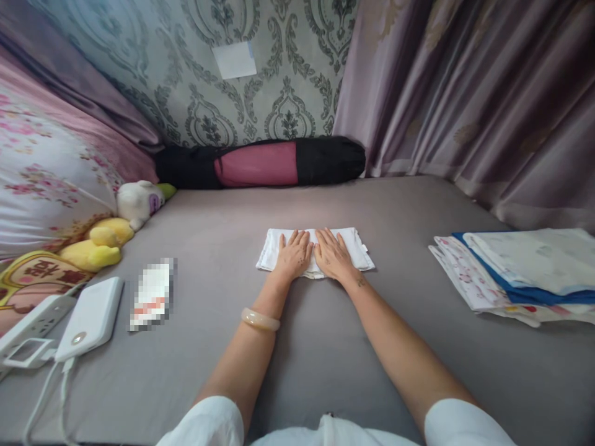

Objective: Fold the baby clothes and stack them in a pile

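Observation:
A white folded cloth (356,251) lies flat on the grey sheet in front of me, with a small tag at its right edge. My left hand (295,254) presses flat on the cloth's left half, fingers stretched out and pointing away from me. Close beside it, my right hand (332,253) rests flat on the middle and right part, its fingers also extended. The two hands nearly touch at the thumbs' side. Parts of the cloth under both palms are hidden. Neither hand grips anything.
A stack of folded cloths (534,266) lies to the right. On the left are a white power bank (90,316) with cables, a power strip (39,322), a blurred packet (153,294) and plush toys (139,203). A black and pink rolled bag (258,164) lies along the wall.

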The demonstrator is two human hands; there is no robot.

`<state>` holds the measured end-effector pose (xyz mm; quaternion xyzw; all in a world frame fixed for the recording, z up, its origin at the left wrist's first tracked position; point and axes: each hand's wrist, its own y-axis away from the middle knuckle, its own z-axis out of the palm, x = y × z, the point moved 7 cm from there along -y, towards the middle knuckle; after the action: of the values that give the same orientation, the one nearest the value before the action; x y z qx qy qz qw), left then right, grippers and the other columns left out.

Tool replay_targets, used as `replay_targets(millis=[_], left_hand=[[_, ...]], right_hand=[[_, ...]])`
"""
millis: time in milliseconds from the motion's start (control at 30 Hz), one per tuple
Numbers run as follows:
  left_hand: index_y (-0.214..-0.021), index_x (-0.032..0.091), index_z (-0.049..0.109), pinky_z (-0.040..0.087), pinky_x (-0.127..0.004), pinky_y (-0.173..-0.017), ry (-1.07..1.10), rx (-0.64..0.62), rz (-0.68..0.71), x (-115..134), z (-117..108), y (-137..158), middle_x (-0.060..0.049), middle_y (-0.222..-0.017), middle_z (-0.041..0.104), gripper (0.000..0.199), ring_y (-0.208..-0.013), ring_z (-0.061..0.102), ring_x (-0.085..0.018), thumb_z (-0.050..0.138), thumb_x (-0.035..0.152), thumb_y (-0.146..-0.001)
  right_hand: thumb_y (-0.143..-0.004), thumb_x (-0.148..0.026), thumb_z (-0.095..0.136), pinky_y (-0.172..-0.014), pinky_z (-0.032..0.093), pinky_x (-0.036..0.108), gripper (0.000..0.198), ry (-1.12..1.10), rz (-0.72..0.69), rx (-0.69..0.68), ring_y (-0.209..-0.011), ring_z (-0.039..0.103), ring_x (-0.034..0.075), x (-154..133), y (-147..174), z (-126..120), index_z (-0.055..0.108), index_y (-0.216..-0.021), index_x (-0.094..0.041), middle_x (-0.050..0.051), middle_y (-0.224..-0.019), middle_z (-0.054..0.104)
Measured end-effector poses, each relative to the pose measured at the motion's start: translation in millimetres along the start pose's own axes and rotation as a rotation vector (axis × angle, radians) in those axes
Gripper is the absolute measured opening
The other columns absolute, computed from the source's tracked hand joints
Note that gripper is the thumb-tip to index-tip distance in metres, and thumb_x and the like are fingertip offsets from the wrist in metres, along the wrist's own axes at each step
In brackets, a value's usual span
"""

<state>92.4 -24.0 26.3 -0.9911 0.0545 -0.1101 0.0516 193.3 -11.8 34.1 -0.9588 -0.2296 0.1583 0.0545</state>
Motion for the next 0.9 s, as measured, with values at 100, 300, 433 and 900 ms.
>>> replay_targets(millis=[100, 300, 433, 900], left_hand=[[-0.145, 0.019, 0.038, 0.017, -0.057, -0.117, -0.004, -0.004, -0.003, 0.3, -1.1, 0.5, -0.008, -0.151, 0.041, 0.051, -0.144, 0.029, -0.024, 0.019, 0.038, -0.101], [-0.143, 0.017, 0.042, 0.016, -0.055, -0.118, -0.059, 0.105, -0.038, -4.5, -10.3, 3.8, -0.009, -0.149, 0.044, 0.053, -0.145, 0.027, -0.024, 0.018, 0.040, -0.101], [-0.143, 0.015, 0.042, 0.018, -0.055, -0.117, -0.068, 0.104, -0.100, -12.3, -7.1, 4.6, -0.012, -0.148, 0.045, 0.055, -0.144, 0.029, -0.026, 0.019, 0.041, -0.101], [-0.142, 0.015, 0.044, 0.016, -0.053, -0.118, -0.076, 0.158, -0.190, -25.4, -12.9, 5.7, -0.011, -0.150, 0.043, 0.056, -0.144, 0.029, -0.026, 0.018, 0.042, -0.101]], right_hand=[[-0.096, -0.025, 0.025, -0.118, 0.015, 0.046, 0.054, -0.002, 0.000, -0.004, -0.143, 0.027, 0.024, -0.2, -0.1, -0.3, 0.040, -0.145, -0.007, 0.013, -0.151, 0.040], [-0.096, -0.024, 0.024, -0.119, 0.012, 0.045, 0.055, 0.025, 0.040, 0.015, -0.144, 0.024, 0.023, 4.8, 1.2, -6.1, 0.038, -0.146, -0.005, 0.013, -0.153, 0.036], [-0.096, -0.024, 0.025, -0.119, 0.013, 0.046, 0.055, 0.047, 0.066, 0.005, -0.144, 0.025, 0.024, 10.1, 1.9, -3.9, 0.037, -0.146, -0.005, 0.013, -0.153, 0.037], [-0.097, -0.027, 0.024, -0.118, 0.011, 0.047, 0.056, 0.090, 0.133, 0.036, -0.145, 0.024, 0.024, 21.0, 2.9, -6.4, 0.036, -0.146, -0.004, 0.013, -0.154, 0.035]])
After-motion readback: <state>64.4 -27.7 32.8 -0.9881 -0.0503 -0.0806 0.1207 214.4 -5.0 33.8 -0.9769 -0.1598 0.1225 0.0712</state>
